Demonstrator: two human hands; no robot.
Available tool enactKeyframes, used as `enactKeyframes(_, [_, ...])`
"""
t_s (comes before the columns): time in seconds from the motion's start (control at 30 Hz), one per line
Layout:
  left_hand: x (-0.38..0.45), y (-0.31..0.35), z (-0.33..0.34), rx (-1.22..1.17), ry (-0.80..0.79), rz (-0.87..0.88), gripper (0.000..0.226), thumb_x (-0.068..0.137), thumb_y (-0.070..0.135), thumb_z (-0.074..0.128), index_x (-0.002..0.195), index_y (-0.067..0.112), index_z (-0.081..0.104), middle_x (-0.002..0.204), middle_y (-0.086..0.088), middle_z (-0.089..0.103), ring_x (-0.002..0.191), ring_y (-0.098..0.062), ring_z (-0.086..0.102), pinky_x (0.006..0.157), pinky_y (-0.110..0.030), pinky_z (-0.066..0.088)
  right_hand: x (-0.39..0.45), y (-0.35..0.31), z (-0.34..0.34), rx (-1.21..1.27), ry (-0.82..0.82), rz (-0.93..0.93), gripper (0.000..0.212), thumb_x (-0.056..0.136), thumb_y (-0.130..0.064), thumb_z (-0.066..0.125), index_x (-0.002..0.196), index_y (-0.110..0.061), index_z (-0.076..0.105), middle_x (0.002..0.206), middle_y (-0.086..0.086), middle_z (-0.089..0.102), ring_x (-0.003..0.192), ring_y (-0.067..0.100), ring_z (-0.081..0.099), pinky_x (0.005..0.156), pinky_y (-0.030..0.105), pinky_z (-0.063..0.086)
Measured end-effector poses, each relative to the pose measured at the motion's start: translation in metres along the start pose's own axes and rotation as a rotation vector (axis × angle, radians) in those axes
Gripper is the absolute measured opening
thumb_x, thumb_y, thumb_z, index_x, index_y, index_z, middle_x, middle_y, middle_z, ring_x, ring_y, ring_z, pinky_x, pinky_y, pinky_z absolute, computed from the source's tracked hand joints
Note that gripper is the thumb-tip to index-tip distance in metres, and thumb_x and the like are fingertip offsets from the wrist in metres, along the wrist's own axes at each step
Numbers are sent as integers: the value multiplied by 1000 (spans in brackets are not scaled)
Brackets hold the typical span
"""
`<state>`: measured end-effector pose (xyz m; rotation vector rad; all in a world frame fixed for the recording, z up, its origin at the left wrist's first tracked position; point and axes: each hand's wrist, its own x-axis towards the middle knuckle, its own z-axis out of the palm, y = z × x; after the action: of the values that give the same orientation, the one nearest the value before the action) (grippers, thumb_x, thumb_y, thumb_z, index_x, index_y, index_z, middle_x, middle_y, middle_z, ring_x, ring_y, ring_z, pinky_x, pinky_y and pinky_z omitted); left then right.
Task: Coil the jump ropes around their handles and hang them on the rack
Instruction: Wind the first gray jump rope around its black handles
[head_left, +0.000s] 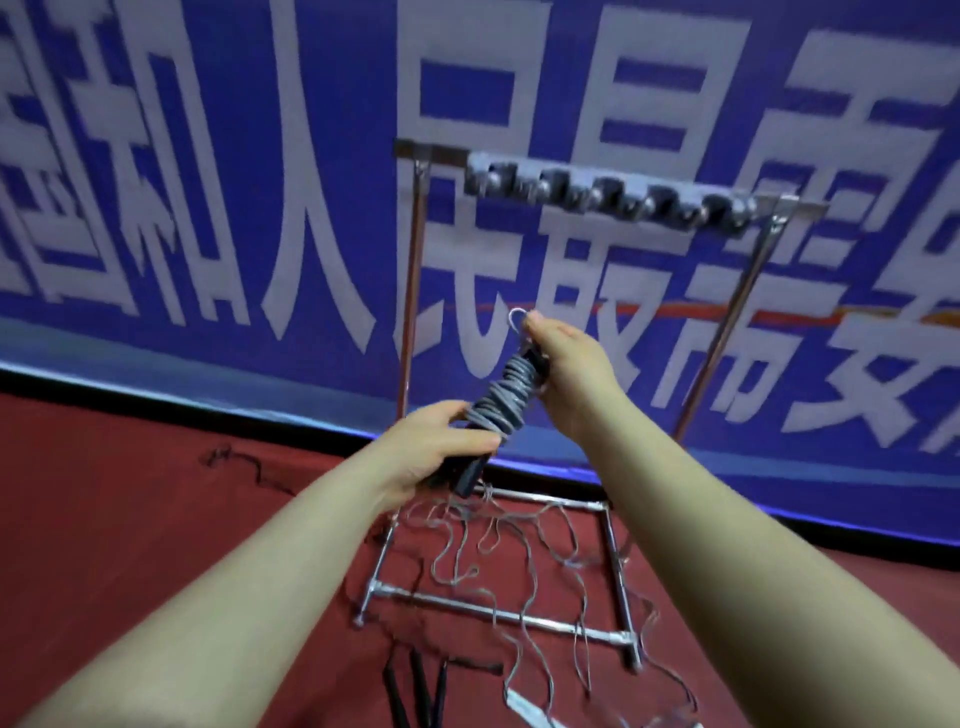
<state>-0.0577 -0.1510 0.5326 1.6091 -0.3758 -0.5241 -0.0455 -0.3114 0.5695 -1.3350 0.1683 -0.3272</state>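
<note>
A jump rope (506, 397) with grey cord coiled around its black handles is held up in front of the chrome rack (413, 332). My left hand (441, 449) grips the lower end of the handles. My right hand (563, 364) holds the upper end, with a small loop of cord sticking out above its fingers. The rack's top bar carries a grey strip of clips (608, 195), higher than the coiled rope. Loose grey cord (519, 561) lies tangled on the floor across the rack's base.
Several black handles (415, 686) lie on the red floor near the bottom edge, and a thin black cord (244, 467) lies to the left. A blue banner with large white characters (208, 208) covers the wall right behind the rack.
</note>
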Motion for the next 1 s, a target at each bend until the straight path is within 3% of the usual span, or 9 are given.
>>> enactKeyframes(0.13, [43,37,-17,-80,72,56,2,87,16,62,88,15,63,68,1,56,55,-9,48,51,-19,35,33,-18,6,17,-173,171,24,97,-34,48,93,-14,60,78,4,61,62,17,55,63,31,48])
enactKeyframes(0.27, [78,69,-41,-29,132,41,10,89,27,60,90,17,63,68,2,59,54,-10,48,50,-20,33,71,-32,25,69,-179,110,18,98,-21,50,96,-6,58,80,10,64,60,19,60,55,25,54])
enactKeyframes(0.37, [102,93,-60,6,201,-44,29,87,44,60,98,18,62,85,-4,61,72,-16,55,58,-27,44,111,-41,43,-10,-66,9,29,94,-23,58,108,2,59,95,16,69,73,22,70,58,27,55])
enactKeyframes(0.43, [114,101,-68,34,230,-67,41,88,50,56,114,19,56,107,-7,61,96,-23,58,81,-39,49,134,-44,53,-106,34,-66,30,91,-25,62,108,-1,60,98,17,69,77,23,70,53,25,53])
enactKeyframes(0.5, [126,105,-81,22,240,-52,52,90,51,52,132,20,44,133,-10,52,121,-29,49,100,-50,39,161,-43,67,-198,112,-141,26,90,-25,64,104,-3,61,97,15,69,81,23,70,57,26,57])
enactKeyframes(0.57, [137,105,-94,-15,232,-32,58,92,48,50,141,19,37,145,-10,42,133,-31,39,105,-52,33,182,-43,77,-297,159,-202,24,87,-27,65,98,-6,65,91,13,70,82,23,70,73,39,60])
enactKeyframes(0.63, [144,102,-104,-47,223,-21,59,93,45,51,143,18,35,148,-9,39,135,-31,36,107,-52,33,194,-42,86,-396,192,-261,17,85,-31,65,84,-14,65,85,12,70,82,25,69,79,48,57])
enactKeyframes(0.73, [156,95,-119,-84,230,-8,61,92,44,53,144,18,35,148,-9,38,134,-31,38,106,-52,34,210,-42,98,-416,252,-320,16,87,-34,63,76,-23,59,84,7,70,82,23,68,81,46,56])
enactKeyframes(1.0, [160,85,-128,-45,188,12,58,93,42,51,143,17,36,148,-7,39,134,-28,40,103,-48,37,233,-41,95,-522,337,-218,36,83,-41,63,86,-5,66,82,14,70,78,30,69,78,48,57])
